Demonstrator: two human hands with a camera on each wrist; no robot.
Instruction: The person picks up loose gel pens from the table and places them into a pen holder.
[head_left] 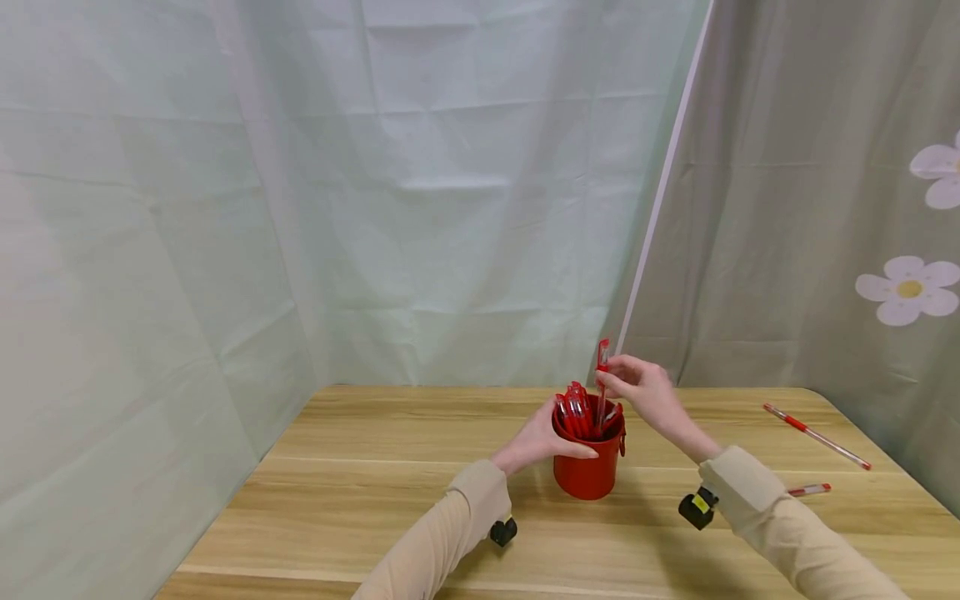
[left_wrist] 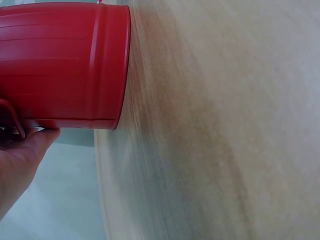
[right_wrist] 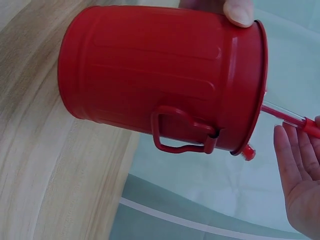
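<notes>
A red metal bucket (head_left: 586, 477) with a small side handle (right_wrist: 157, 131) stands upright on the wooden table. Several red pens (head_left: 574, 412) lean together inside it, their capped ends above the rim. My left hand (head_left: 542, 437) grips the bucket near its top from the left, thumb along the near side. From the right, my right hand (head_left: 647, 393) pinches a red pen (head_left: 603, 358) held nearly upright over the opening. That pen's lower part reaches down inside the rim; its capped end points up.
To the right on the table (head_left: 390, 483) lies a red-and-clear pen (head_left: 819, 436). Closer to me is another pen (head_left: 812, 489), partly covered by the right sleeve (head_left: 757, 492). Pale curtains (head_left: 450, 208) hang behind the table's far edge.
</notes>
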